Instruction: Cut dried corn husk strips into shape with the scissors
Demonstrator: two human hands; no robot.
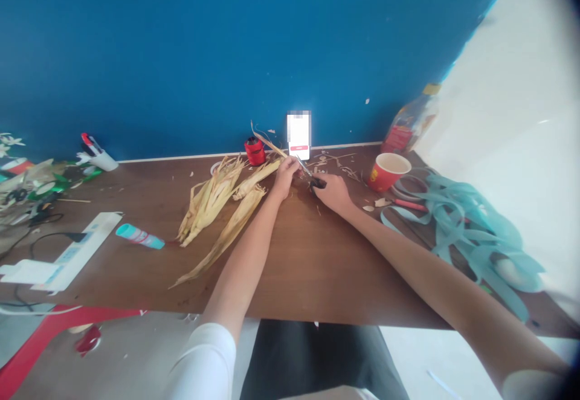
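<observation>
My left hand (285,177) pinches a dry corn husk strip (270,144), whose thin end sticks up to the left. In my right hand (334,192) is a pair of scissors (304,167) with dark handles, its blades pointing at the fingers of my left hand. Whether the blades touch the strip I cannot tell. Left of my left hand lies a pile of yellowish corn husks (211,197), with a long single husk (231,231) in front of it. Small husk scraps (333,159) are scattered behind my right hand.
A lit phone (299,134) leans on the blue wall, beside a red container (255,151). To the right stand a red paper cup (388,171), a bottle (408,125) and tangled teal ribbon (475,219). Leftward are a teal tube (139,236) and a power strip (86,246).
</observation>
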